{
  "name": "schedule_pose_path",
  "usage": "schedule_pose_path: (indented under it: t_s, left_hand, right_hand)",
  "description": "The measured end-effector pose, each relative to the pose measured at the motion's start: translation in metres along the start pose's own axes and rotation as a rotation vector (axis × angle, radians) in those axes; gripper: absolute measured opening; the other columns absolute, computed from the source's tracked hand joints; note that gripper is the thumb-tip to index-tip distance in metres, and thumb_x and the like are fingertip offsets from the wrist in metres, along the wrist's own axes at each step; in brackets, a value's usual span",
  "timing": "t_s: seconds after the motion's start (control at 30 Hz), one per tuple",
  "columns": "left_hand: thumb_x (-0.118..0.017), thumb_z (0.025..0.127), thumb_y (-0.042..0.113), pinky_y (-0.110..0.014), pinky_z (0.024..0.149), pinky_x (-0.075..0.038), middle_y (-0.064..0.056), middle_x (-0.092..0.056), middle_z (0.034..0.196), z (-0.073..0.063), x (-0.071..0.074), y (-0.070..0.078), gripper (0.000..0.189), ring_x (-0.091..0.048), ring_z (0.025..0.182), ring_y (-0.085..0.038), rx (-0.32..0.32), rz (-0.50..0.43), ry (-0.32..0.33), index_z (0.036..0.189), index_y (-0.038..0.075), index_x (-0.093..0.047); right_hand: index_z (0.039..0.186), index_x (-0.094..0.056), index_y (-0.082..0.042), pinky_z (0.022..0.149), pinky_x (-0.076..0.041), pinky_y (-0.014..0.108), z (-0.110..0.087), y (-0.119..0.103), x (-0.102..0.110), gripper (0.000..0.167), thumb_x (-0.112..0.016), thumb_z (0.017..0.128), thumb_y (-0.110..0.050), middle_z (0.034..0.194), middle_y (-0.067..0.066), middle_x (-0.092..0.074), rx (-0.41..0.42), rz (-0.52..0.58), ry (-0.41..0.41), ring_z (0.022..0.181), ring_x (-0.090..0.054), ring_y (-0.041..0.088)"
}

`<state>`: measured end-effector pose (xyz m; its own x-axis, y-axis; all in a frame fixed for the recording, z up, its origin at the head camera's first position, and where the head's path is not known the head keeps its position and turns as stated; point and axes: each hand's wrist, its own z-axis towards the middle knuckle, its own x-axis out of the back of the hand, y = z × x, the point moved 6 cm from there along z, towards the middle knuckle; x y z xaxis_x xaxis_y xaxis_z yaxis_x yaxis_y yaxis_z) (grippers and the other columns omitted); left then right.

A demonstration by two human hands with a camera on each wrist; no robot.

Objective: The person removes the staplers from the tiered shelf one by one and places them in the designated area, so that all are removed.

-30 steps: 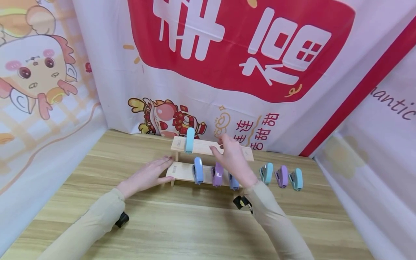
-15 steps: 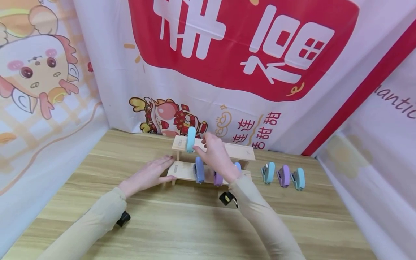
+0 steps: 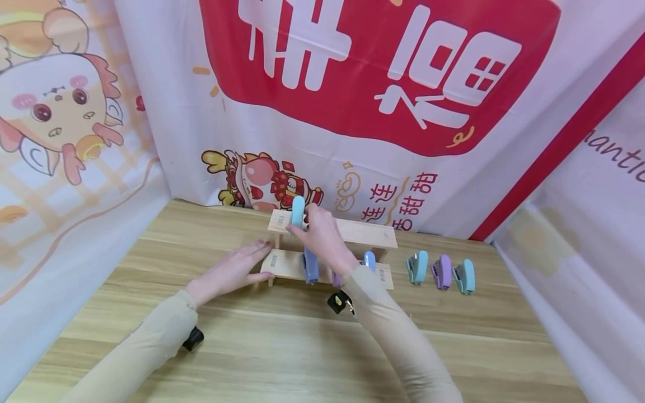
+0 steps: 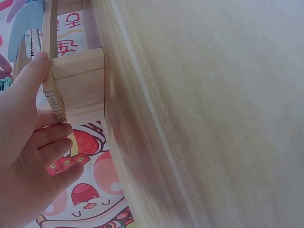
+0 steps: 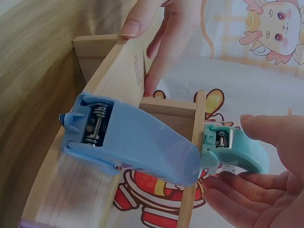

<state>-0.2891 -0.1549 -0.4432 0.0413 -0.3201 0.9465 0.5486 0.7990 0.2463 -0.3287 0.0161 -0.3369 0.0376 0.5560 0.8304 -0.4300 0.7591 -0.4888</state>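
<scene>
A two-tier wooden shelf [image 3: 282, 264] stands on the table. My left hand [image 3: 234, 271] holds the left end of its lower tier, thumb [image 4: 33, 71] at the front edge and fingers at the back edge. On the upper tier a teal stapler [image 5: 237, 149] stands near the left end. My right hand [image 3: 325, 235] is around it, thumb on one side and fingers on the other, with a gap between thumb and stapler in the right wrist view. On the lower tier stand a blue stapler [image 5: 137, 140], a purple stapler [image 3: 336, 279] partly hidden by my right arm, and another blue stapler [image 3: 369, 261].
Right of the shelf, a teal stapler [image 3: 417, 267], a purple stapler [image 3: 442, 272] and another teal stapler [image 3: 464, 276] stand in a row on the wooden table [image 3: 282, 347]. Printed cloth [image 3: 191, 112] hangs behind and at both sides.
My right hand has moved left along the upper tier to the teal stapler, uncovering the right-hand blue stapler below. The left hand stays at the shelf's end.
</scene>
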Motion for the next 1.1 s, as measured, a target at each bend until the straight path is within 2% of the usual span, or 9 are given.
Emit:
schedule_pose_path:
  t_s: [0.3, 0.5, 0.77, 1.1]
  left_hand:
    - [-0.065, 0.092, 0.049, -0.062, 0.114, -0.039, -0.025, -0.039, 0.154, 0.0012, -0.0003, -0.0001, 0.080, -0.042, 0.142, -0.041, 0.028, -0.023, -0.023, 0.149, -0.002, -0.040]
    - [-0.065, 0.092, 0.048, -0.061, 0.115, -0.038, -0.025, -0.040, 0.154, 0.0009, 0.0001, 0.0000, 0.080, -0.042, 0.142, -0.042, 0.027, -0.023, -0.023, 0.149, -0.002, -0.040]
    - [-0.064, 0.093, 0.049, -0.061, 0.116, -0.037, -0.025, -0.039, 0.154, 0.0001, -0.0021, -0.0011, 0.080, -0.041, 0.143, -0.041, 0.033, -0.024, -0.033, 0.149, -0.002, -0.040]
    - [-0.065, 0.093, 0.047, -0.060, 0.117, -0.036, -0.025, -0.038, 0.155, 0.0000, -0.0009, 0.0000, 0.080, -0.040, 0.144, -0.041, 0.041, -0.031, -0.036, 0.150, -0.001, -0.038]
  right_hand:
    - [0.103, -0.060, -0.001, 0.058, -0.055, 0.022, 0.0004, -0.0013, 0.0024, 0.031, -0.072, 0.091, -0.026, 0.093, 0.010, -0.068, -0.002, -0.025, 0.037, 0.077, -0.067, 0.019]
    - [0.104, -0.060, -0.002, 0.061, -0.057, 0.025, 0.0006, -0.0002, 0.0035, 0.027, -0.070, 0.092, -0.024, 0.094, 0.010, -0.067, -0.035, -0.061, 0.014, 0.078, -0.065, 0.019]
    - [0.106, -0.061, 0.001, 0.061, -0.059, 0.024, 0.0004, -0.0011, 0.0033, 0.034, -0.072, 0.091, -0.028, 0.094, 0.011, -0.068, -0.051, -0.035, 0.026, 0.079, -0.068, 0.021]
    - [0.099, -0.061, -0.002, 0.066, -0.062, 0.029, 0.0013, 0.0013, 0.0072, 0.021, -0.070, 0.088, -0.016, 0.095, 0.012, -0.070, -0.032, -0.027, 0.068, 0.082, -0.071, 0.023]
